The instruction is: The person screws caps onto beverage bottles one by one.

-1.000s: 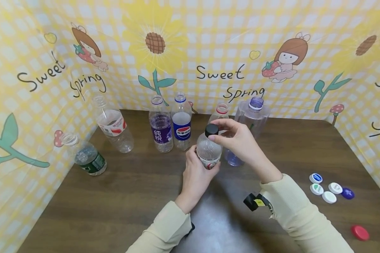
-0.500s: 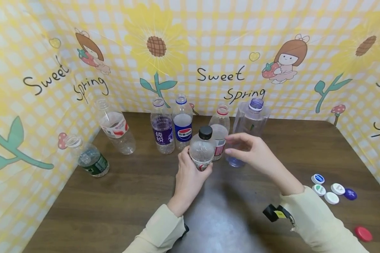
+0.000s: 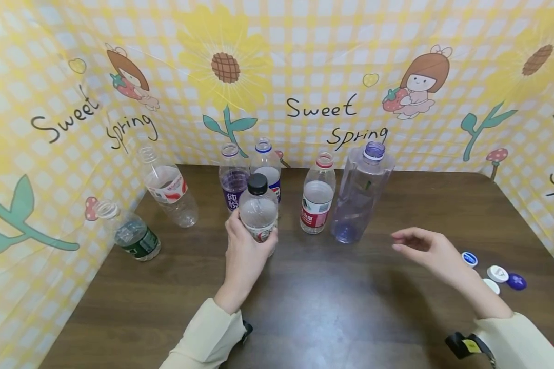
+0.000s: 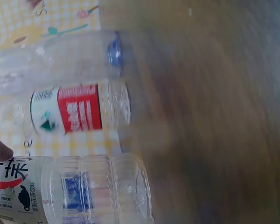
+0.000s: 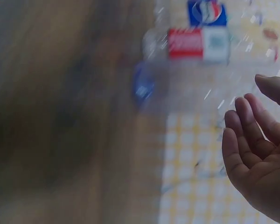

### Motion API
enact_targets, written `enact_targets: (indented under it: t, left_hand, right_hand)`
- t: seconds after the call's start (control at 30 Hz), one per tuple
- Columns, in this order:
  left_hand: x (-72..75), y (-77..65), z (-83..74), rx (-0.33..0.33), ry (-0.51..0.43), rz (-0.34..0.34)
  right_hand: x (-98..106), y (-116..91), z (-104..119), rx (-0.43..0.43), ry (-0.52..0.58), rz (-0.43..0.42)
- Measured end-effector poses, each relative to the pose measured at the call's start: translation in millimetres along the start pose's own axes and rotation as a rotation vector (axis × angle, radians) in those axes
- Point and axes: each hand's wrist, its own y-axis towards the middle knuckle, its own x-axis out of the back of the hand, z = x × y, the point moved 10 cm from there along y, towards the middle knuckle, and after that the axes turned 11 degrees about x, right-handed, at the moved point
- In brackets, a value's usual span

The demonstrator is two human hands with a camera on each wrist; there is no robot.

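Observation:
My left hand [image 3: 245, 256] grips a clear plastic bottle [image 3: 258, 212] round its label, and a black cap [image 3: 257, 184] sits on the bottle's neck. In the left wrist view the ribbed lower part of this bottle [image 4: 98, 191] shows below the fingers. It overlaps the purple-label bottle [image 3: 233, 179] and the blue-label Pepsi bottle [image 3: 266, 163] behind it. My right hand [image 3: 438, 253] is held over the table near the loose caps, its fingers loosely bent with nothing between them. Several white caps [image 3: 497, 273] and a purple cap [image 3: 517, 281] lie beside it, some partly hidden by the forearm.
An uncapped red-label bottle [image 3: 317, 202] and a tall purple-tinted bottle [image 3: 360, 197] stand on the wooden table [image 3: 332, 307], right of centre. To the left are a red-and-white-label bottle [image 3: 171, 189] and a short green-label bottle [image 3: 136, 238]. A patterned cloth [image 3: 277, 66] walls the table's back and sides.
The right hand has let go of the black cap and moved right and down toward the loose caps. The left hand has carried the capped bottle to the left.

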Motion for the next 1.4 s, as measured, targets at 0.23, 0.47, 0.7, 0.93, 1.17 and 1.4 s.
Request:
enact_targets:
  t: [0.23, 0.47, 0.7, 0.93, 1.17, 1.4]
  left_hand:
    - [28.4, 21.1, 19.4, 0.052, -0.008, -0.082]
    - [53.3, 43.5, 41.2, 0.093, -0.018, -0.163]
    - [66.4, 59.4, 53.5, 0.114, -0.022, -0.205]
    - [67.6, 67.5, 63.0, 0.152, -0.036, -0.182]
    - [63.8, 71.5, 67.5, 0.167, -0.04, -0.175]
    - [57.7, 74.4, 67.5, 0.17, -0.031, -0.142]
  right_hand:
    - [31.3, -35.7, -63.9, -0.152, -0.088, -0.077]
    - [60.9, -60.0, -102.5, -0.238, -0.166, -0.187]
    - [73.1, -72.5, -123.6, -0.314, -0.299, -0.172]
    - [63.9, -73.6, -137.4, -0.353, -0.326, -0.077]
    - [56.2, -71.7, -143.1, -0.351, -0.372, 0.022]
    - [52.3, -76.5, -147.9, -0.377, -0.381, 0.081]
